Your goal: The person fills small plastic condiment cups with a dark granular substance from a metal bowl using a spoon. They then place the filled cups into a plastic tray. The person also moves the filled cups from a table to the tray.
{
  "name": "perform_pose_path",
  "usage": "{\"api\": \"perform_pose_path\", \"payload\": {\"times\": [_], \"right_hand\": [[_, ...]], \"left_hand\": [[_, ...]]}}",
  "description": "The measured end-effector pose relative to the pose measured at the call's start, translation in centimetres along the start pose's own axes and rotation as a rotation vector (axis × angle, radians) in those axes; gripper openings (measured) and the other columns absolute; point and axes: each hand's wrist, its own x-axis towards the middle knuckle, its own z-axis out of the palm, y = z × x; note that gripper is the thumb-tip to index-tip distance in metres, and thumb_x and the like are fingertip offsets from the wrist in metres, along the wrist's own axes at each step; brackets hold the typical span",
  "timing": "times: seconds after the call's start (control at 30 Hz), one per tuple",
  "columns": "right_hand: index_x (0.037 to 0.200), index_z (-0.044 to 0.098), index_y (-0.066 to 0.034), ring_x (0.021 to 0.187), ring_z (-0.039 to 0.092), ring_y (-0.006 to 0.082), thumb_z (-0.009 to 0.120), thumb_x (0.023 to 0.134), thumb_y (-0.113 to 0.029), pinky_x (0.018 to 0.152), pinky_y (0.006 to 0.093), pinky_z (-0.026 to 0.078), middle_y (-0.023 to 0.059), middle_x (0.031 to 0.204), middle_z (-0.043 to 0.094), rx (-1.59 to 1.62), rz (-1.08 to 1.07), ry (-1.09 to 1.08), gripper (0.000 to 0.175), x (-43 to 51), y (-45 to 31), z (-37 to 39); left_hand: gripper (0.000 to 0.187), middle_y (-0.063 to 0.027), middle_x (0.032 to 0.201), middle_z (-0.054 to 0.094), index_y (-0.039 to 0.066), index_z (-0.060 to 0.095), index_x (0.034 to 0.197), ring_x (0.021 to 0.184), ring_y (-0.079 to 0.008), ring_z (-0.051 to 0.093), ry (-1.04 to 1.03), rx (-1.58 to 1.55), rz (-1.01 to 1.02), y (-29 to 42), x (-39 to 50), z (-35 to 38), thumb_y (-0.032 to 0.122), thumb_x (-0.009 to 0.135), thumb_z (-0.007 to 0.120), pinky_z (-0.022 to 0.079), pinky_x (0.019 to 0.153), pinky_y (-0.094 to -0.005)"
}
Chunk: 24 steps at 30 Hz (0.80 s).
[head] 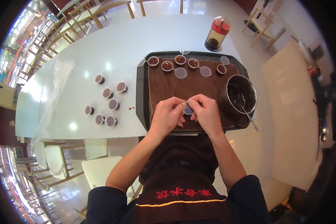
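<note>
Between the fingertips of my left hand (168, 113) and my right hand (205, 110) is a small plastic sauce cup (188, 110). Both thumbs press at its far rim, and a translucent lid seems to lie over it; the fingers hide much of it. Below the hands a brown cloth (182, 86) lines a black tray (141, 98). Along the tray's far side stand several filled cups with lids hinged back, among them a sauce cup (167, 66) and another sauce cup (221, 69). Right of my right hand, a metal pot (226, 96) contains dark chili sauce (238, 89) and a spoon (249, 119).
Several lidded sauce cups (113, 104) stand on the white table (120, 36) left of the tray. A plastic bag (62, 77) drapes near the table's left part. Behind the tray is a red-topped dispenser bottle (217, 33). Chairs (56, 162) surround the table.
</note>
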Motion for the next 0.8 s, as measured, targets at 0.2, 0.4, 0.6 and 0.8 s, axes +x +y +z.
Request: {"api": "perform_pose_path", "payload": {"times": [0.2,0.4,0.6,0.8], "right_hand": [[0.095,0.073,0.0043,0.055,0.063,0.0093,0.067,0.101,-0.012,0.052,0.0276,0.048,0.0060,0.071,0.070,-0.002,0.020,-0.010,0.019,0.2,-0.1,-0.1],[0.101,0.072,0.0010,0.057,0.061,0.0063,0.066,0.105,-0.015,0.047,0.0232,0.047,0.0028,0.078,0.069,-0.001,0.045,-0.023,0.018,-0.2,-0.3,0.2],[0.110,0.072,0.0027,0.064,0.066,0.0083,0.064,0.106,-0.013,0.054,0.0237,0.053,0.0056,0.085,0.071,0.050,0.045,-0.061,0.018,-0.7,-0.1,-0.3],[0.129,0.069,0.0045,0.078,0.073,0.0128,0.061,0.104,0.001,0.066,0.0261,0.060,0.0104,0.116,0.073,0.061,-0.133,-0.112,0.027,-2.3,0.8,-1.2]], "left_hand": [[0.023,-0.0079,0.079,0.070,-0.009,0.073,0.108,0.062,-0.0118,0.069,-0.011,-0.007,-0.036,-0.3,0.5,-0.3,0.012,0.105,0.065,0.056,0.051,-0.0273],[0.021,-0.0075,0.080,0.070,-0.008,0.073,0.108,0.062,-0.0116,0.068,-0.021,0.005,-0.036,-0.3,0.4,-0.3,0.012,0.105,0.065,0.056,0.052,-0.0270],[0.018,-0.0060,0.078,0.069,-0.006,0.071,0.109,0.061,-0.0106,0.067,-0.030,0.018,-0.037,0.1,0.4,-0.3,0.011,0.105,0.065,0.055,0.051,-0.0263],[0.012,-0.0042,0.079,0.066,-0.001,0.068,0.113,0.061,-0.0077,0.064,-0.004,-0.015,0.016,-0.3,-0.1,0.2,0.005,0.105,0.062,0.054,0.048,-0.0233]]}}
